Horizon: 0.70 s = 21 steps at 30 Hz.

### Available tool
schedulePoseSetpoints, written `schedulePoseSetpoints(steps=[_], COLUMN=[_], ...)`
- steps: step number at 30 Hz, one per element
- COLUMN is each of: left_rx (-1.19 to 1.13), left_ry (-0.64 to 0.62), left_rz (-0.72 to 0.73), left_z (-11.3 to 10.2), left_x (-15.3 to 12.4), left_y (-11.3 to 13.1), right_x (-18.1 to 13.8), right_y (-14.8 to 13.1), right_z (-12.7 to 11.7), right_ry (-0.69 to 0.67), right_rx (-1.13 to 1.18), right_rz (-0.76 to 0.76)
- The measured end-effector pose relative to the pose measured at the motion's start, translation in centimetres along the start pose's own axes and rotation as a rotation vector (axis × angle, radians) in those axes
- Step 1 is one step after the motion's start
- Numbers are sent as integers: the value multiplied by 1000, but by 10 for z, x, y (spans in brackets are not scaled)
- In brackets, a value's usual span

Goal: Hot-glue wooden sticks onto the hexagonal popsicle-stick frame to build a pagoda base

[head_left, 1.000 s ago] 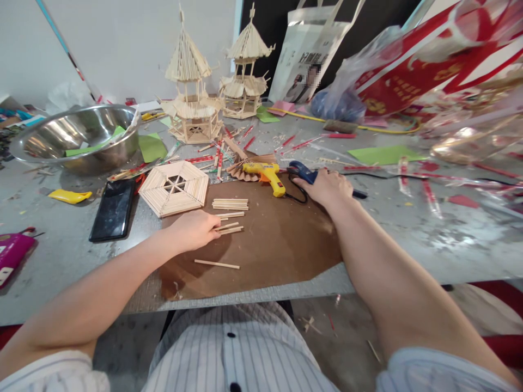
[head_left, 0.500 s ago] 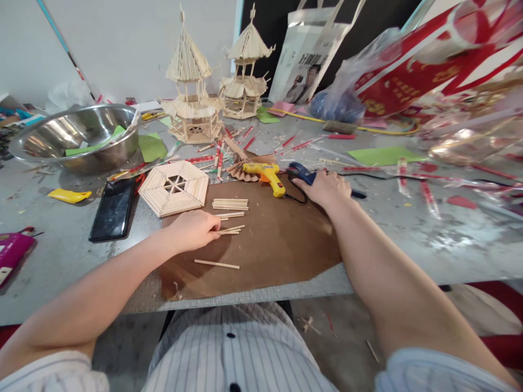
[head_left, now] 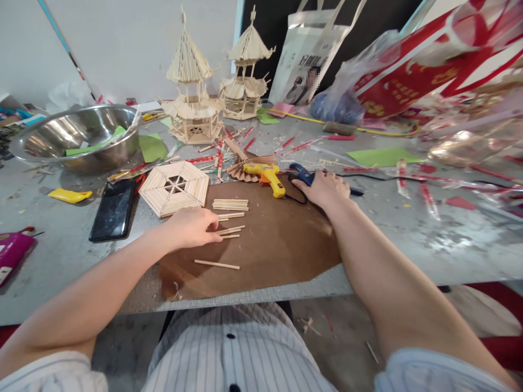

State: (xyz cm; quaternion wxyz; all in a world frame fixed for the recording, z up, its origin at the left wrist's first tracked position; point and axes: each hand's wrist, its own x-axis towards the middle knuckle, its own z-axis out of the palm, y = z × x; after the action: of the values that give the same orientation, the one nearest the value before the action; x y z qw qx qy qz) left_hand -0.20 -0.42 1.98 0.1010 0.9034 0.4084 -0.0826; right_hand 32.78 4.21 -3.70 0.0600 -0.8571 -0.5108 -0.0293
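My left hand (head_left: 191,227) is low over the brown mat, thumb and forefinger apart beside a few loose wooden sticks (head_left: 232,230). One stick end lies close to the thumb. My right hand (head_left: 327,189) lies closed over a dark blue pliers-like tool (head_left: 301,172); its far end shows past the fingers, and its grip is partly hidden. Above the left hand are a small row of sticks (head_left: 230,204) and a hexagonal stick panel (head_left: 175,188) with a spoked opening. A single stick (head_left: 217,264) lies nearer me.
A yellow glue gun (head_left: 267,177) with a black cord lies at the back of the brown mat (head_left: 281,245). Two stick pagodas (head_left: 192,109) stand behind. Left are a phone (head_left: 112,209), a yellow cutter knife (head_left: 69,195) and a steel basin (head_left: 81,149). Bags and wrappers crowd the right.
My left thumb and forefinger have parted, and the sticks by them have shifted slightly. My right hand stays on the blue tool, which has moved very little.
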Motion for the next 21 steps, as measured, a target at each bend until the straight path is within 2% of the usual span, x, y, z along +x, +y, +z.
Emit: schedulePoseSetpoints(steps=[12, 21], left_rx=[11, 8], left_ry=[-15, 138], left_rz=[3, -54], left_z=[2, 0], left_x=[0, 4], left_y=[1, -6], right_x=[4, 2], right_y=[3, 4], right_z=[7, 3], right_ry=[-10, -63], right_rx=[14, 45], right_rz=[-28, -31])
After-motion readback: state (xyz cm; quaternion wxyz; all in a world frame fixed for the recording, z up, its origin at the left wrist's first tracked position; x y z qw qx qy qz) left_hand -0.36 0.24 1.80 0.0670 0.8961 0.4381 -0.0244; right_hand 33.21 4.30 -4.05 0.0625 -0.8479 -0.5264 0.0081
